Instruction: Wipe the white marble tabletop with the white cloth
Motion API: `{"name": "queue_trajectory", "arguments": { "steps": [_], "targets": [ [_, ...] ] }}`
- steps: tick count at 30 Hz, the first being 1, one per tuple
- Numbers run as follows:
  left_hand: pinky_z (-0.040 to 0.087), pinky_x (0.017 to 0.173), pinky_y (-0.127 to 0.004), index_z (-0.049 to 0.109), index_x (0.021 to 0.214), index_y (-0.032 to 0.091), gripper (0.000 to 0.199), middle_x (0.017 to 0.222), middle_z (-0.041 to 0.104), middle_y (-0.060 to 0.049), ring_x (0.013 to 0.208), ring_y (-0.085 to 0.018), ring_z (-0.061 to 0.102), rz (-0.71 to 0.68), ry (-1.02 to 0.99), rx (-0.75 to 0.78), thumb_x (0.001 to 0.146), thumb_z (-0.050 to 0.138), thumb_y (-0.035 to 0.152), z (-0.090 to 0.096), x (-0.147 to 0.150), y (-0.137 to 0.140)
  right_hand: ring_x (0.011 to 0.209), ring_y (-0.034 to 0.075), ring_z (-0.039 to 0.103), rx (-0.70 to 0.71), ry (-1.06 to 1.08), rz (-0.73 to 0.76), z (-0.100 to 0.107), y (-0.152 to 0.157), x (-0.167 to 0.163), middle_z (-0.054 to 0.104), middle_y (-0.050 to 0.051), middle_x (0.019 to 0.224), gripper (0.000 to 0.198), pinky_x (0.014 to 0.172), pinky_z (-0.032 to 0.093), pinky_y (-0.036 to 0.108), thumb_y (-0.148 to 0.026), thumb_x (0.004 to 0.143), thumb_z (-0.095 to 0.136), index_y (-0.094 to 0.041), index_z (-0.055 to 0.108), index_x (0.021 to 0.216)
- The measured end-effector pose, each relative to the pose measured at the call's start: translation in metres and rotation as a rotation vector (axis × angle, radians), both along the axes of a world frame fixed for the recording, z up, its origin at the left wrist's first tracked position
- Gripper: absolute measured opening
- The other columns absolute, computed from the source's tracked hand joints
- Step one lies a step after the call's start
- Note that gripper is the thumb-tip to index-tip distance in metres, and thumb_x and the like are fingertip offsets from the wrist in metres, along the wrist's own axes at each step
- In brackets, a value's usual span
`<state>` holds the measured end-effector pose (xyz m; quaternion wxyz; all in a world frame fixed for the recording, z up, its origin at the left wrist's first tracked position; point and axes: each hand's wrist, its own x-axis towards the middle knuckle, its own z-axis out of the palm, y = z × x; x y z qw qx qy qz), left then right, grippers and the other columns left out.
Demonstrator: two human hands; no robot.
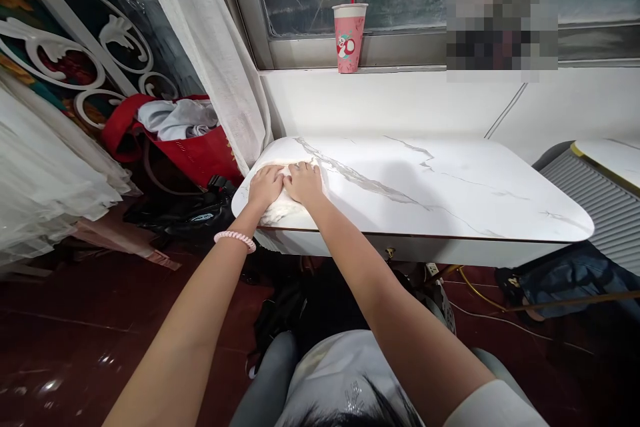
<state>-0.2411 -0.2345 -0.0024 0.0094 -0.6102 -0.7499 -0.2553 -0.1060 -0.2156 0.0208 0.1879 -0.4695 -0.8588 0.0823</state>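
Observation:
A cream-white soft cloth (284, 208) lies bunched on the left end of a white marble-patterned table (400, 180). Both of my hands rest on top of it, side by side, with the thumbs close together. My left hand (266, 185) lies over the cloth's left part, fingers stretched out and pointing away from me; a pink coiled band (235, 239) circles that wrist. On the cloth's right part, my right hand (304, 183) is laid down with its fingers forward. The cloth under the palms is hidden.
A pink paper cup (349, 40) with a red straw stands on the window ledge. Left of the table are a white curtain (213, 47), a red bag (195, 157) holding grey cloth, and a black bag (200, 213). A ribbed grey panel (595, 193) stands at the right.

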Motion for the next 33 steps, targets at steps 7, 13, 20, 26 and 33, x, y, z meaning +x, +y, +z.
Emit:
{"name": "queue_trajectory", "arguments": {
  "steps": [7,13,20,26,33],
  "targets": [
    [0.035,0.118,-0.048,0.063,0.125,0.026,0.041,0.140,0.061,-0.006,0.135,-0.029,0.048,-0.020,-0.005,-0.014,0.093,0.038,0.028,0.003,0.010,0.026,0.132,0.028,0.047,0.012,0.026,-0.035,-0.003,0.025,0.009,0.057,0.015,0.139,0.040,0.116,0.029,0.047,-0.033,0.101,0.038,-0.017,0.059,0.131],
    [0.035,0.118,-0.047,0.064,0.123,0.028,0.038,0.139,0.061,-0.003,0.135,-0.027,0.048,-0.087,-0.047,-0.018,0.092,0.041,0.026,0.005,0.018,0.073,0.131,0.027,0.048,0.033,0.060,-0.114,-0.009,0.064,0.016,0.059,0.015,0.134,0.037,0.115,0.029,0.045,-0.030,0.101,0.039,-0.017,0.060,0.128],
    [0.033,0.120,-0.043,0.064,0.126,0.026,0.041,0.140,0.061,-0.003,0.137,-0.025,0.046,-0.111,-0.062,-0.046,0.093,0.040,0.026,0.010,0.024,0.120,0.128,0.029,0.049,0.041,0.086,-0.162,-0.011,0.111,0.017,0.060,0.015,0.132,0.035,0.113,0.031,0.046,-0.029,0.100,0.042,-0.017,0.062,0.125],
    [0.032,0.120,-0.041,0.064,0.125,0.028,0.041,0.139,0.061,-0.002,0.136,-0.024,0.047,-0.131,-0.056,-0.035,0.092,0.041,0.026,0.008,0.022,0.157,0.128,0.029,0.049,0.032,0.087,-0.195,-0.012,0.146,0.014,0.059,0.015,0.133,0.035,0.113,0.030,0.046,-0.030,0.100,0.041,-0.016,0.061,0.125],
    [0.032,0.119,-0.040,0.065,0.126,0.026,0.042,0.139,0.061,-0.002,0.136,-0.025,0.046,-0.136,-0.063,-0.041,0.092,0.041,0.026,0.008,0.020,0.188,0.127,0.029,0.049,0.036,0.116,-0.212,-0.015,0.177,0.011,0.058,0.015,0.131,0.032,0.114,0.028,0.046,-0.026,0.100,0.041,-0.016,0.061,0.122]
  ]
}}
